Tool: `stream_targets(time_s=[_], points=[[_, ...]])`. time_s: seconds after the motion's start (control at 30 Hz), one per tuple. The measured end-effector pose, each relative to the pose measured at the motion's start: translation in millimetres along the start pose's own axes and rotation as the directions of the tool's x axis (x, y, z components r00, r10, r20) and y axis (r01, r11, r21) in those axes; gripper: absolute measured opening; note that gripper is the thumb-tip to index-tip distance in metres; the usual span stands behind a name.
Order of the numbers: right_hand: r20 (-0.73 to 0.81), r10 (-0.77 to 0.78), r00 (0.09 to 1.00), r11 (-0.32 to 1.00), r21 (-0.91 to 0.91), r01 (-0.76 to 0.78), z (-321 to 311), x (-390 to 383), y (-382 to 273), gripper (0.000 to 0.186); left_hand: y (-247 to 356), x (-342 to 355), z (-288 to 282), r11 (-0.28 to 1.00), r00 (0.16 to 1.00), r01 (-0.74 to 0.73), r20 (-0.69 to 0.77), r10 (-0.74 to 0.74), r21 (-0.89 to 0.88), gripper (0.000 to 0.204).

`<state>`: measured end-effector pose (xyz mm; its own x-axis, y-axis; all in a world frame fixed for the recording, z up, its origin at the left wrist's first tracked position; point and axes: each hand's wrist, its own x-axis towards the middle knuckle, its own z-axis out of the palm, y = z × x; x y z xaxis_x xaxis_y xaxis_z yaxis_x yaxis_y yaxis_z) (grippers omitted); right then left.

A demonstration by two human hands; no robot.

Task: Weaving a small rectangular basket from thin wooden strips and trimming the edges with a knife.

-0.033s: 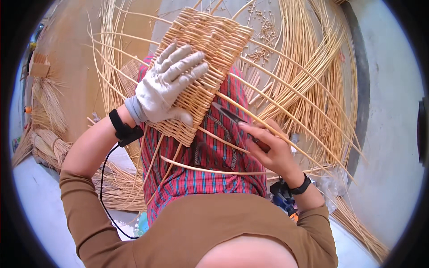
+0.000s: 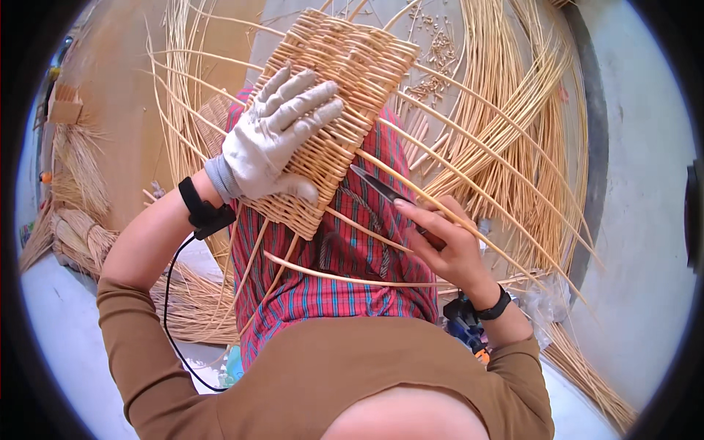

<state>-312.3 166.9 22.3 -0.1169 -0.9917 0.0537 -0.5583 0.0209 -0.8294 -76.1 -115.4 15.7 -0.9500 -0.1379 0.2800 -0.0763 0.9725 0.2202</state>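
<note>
A woven wicker panel [image 2: 334, 62] lies tilted across my lap, with long pale rods sticking out from its sides. My left hand [image 2: 275, 139], in a whitish work glove, rests flat on the panel with its fingers stretched out. Bare and closed, my right hand [image 2: 444, 246] grips a pointed, dark metal blade tool [image 2: 375, 183] whose handle is hidden in the palm. The tool's tip is close to the panel's right edge, below a thick rod [image 2: 411, 185] that runs from the weave past my right hand. Whether the tip touches the weave I cannot tell.
Long loose rods [image 2: 506, 147] spread over the floor at right, beside short cut-off pieces [image 2: 436, 55]. Rod bundles [image 2: 194, 304] lie at left. A dark power tool [image 2: 463, 323] sits beside my right wrist. A black cable [image 2: 167, 315] hangs from my left wrist.
The panel has shifted very slightly to the right under my gloved hand. The blade's tip has moved a little up and right.
</note>
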Motion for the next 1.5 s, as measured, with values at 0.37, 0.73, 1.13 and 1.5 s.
stream_targets(time_s=[0.37,0.73,1.13,1.5], points=[[-0.014,-0.018,1.0,0.997,-0.075,0.017,0,8,-7,0.053,-1,3,1,0.999,0.995,-0.024,0.1,0.022,0.026,0.115],[-0.055,0.01,0.998,0.996,-0.084,-0.015,3,5,-5,0.05,1,4,1,1.0,0.995,-0.028,0.1,0.027,0.009,0.12],[0.086,-0.28,0.956,0.929,-0.228,0.292,-22,36,16,0.054,-1,-1,8,0.999,0.99,-0.052,0.133,0.052,-0.002,0.121],[0.305,-0.447,0.841,0.692,-0.477,0.541,-27,53,-1,0.057,3,0,6,0.997,0.991,-0.021,0.131,0.03,-0.071,0.124]])
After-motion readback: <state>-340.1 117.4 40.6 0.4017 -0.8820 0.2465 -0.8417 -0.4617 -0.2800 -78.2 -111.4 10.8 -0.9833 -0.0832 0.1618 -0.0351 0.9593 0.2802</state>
